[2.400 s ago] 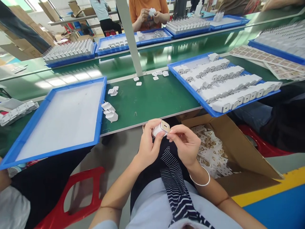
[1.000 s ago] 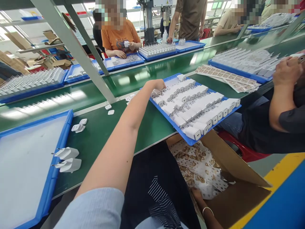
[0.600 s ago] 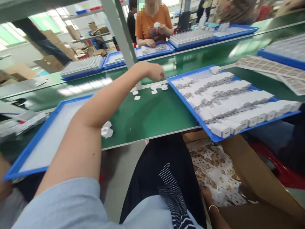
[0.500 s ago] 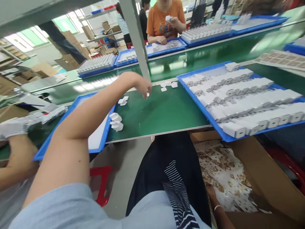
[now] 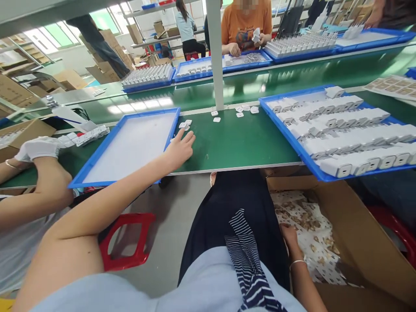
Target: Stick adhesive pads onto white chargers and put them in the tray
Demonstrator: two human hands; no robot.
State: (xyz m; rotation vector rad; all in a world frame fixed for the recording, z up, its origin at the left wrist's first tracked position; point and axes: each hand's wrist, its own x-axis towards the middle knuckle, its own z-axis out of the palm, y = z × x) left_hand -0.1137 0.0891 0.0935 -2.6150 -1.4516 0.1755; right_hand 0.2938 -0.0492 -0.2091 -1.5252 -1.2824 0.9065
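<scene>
Green bench [image 5: 234,143]: left hand [image 5: 180,149] spread flat at tray's [image 5: 97,167] 3 o'clock, chargers underneath to be gripped squarely; right hand [image 5: 290,237] in box [image 5: 354,242], grip unclear.

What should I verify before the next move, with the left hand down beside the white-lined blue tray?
1. Left hand rests on the green table mat, at the right rim of the white-lined blue plastic tray: ok.
2. Anything under the left fingers: cannot tell, the hand hides it.
3. Small loose white plastic caps lie just beyond those fingers: ok.
4. Right hand lies on the patterned paper sheets in the brown cardboard box: ok; its grip, cannot tell.
5. Blue tray of white plug adapters overhangs the table edge: not ok.
</scene>
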